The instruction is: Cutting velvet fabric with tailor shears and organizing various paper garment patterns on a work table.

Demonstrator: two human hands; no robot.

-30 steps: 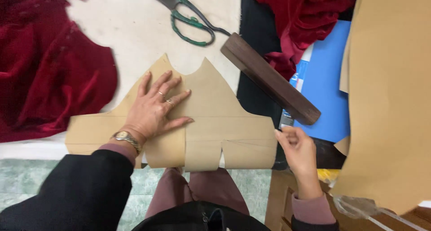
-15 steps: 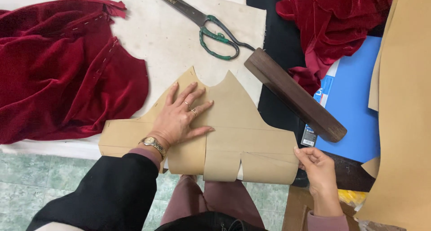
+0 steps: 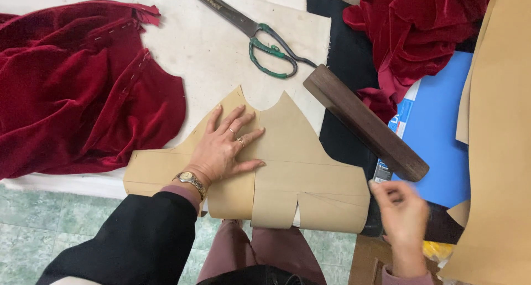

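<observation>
The left hand [image 3: 224, 146] is lying flat, fingers spread, pressing down on the pattern [image 3: 287, 169], a tan paper piece that is resting on the desk [image 3: 193, 47] with its lower edge hanging over the near side; nothing is being gripped, the palm is only weighing the paper down. The right hand [image 3: 401, 216] is hovering just off the pattern's lower right corner, blurred, so I cannot tell whether its grip is closed on anything. Judging by how things are lying, the pattern is already cut out and notched along its lower edge, and it is sitting on bare pale cloth rather than on the velvet [image 3: 72, 91], so laying it on fabric, marking and cutting appear not yet done. The scissors [image 3: 260, 39] are lying untouched above the pattern, apart from it, and a dark wooden bar [image 3: 365, 127] is lying slantwise just beside the pattern's right shoulder. Counting: one pattern under the hand, one pair of scissors, one bar, two heaps of red velvet, the second heap [image 3: 420, 30] being at the upper right, one blue sheet [image 3: 437, 135] under the bar's lower end, and more tan paper [image 3: 498, 152] stacked along the right edge, whose number of sheets I cannot tell
</observation>
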